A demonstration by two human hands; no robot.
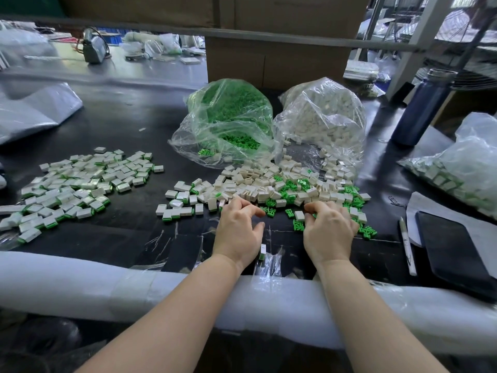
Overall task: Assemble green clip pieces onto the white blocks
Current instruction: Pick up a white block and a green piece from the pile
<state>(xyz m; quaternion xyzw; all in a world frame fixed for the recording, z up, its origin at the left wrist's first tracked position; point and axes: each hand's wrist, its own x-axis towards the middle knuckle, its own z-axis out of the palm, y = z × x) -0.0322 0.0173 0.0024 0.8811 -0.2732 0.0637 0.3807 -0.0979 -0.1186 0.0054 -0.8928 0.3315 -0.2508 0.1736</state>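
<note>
While both hands curl over the table's near edge, the left hand holds nothing I can see; the right hand paws green clips, white blocks heaped just beyond.

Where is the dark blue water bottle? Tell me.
In the head view, the dark blue water bottle stands upright at the far right of the black table, just right of the clear bag of white blocks.

— What sort of place is this?
— A factory assembly bench: bulk plastic bags of parts, cardboard cartons far behind, more cluttered worktables far left.
</note>
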